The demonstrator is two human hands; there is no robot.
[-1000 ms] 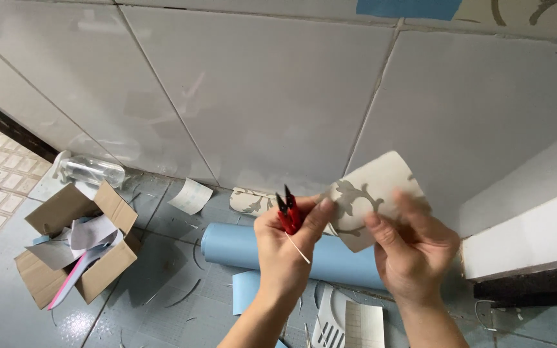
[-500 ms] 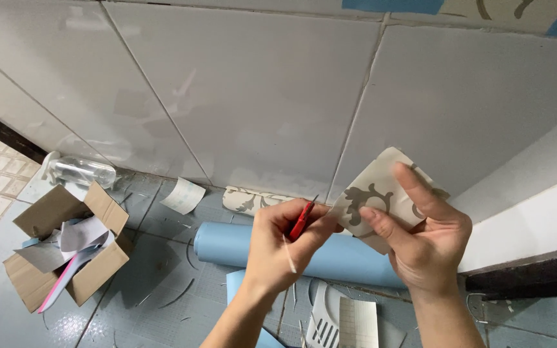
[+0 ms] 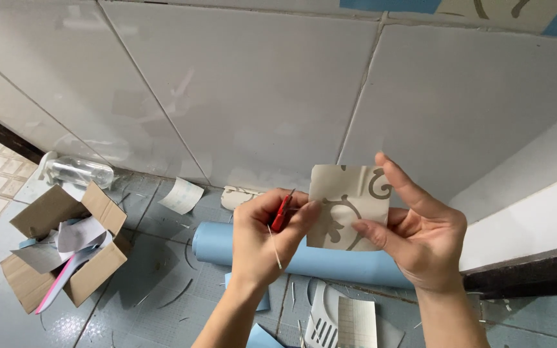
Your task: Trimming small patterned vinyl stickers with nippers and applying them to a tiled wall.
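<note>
White glossy tiled wall (image 3: 240, 109) fills the upper view. Below it, on the grey floor, lies a pale blue roll of sheet material (image 3: 330, 261); an open brown cardboard box (image 3: 66, 248) holding paper scraps sits at far left, well apart.

Right hand (image 3: 420, 235): thumb and fingers pinched on the right edge of a square beige sticker piece with grey scroll pattern (image 3: 342, 206), held upright before the wall.

Left hand (image 3: 269, 235): closed around small red-handled scissors (image 3: 282, 211), tips at the piece's left edge. A thin offcut sliver (image 3: 274, 248) hangs below this hand.
</note>
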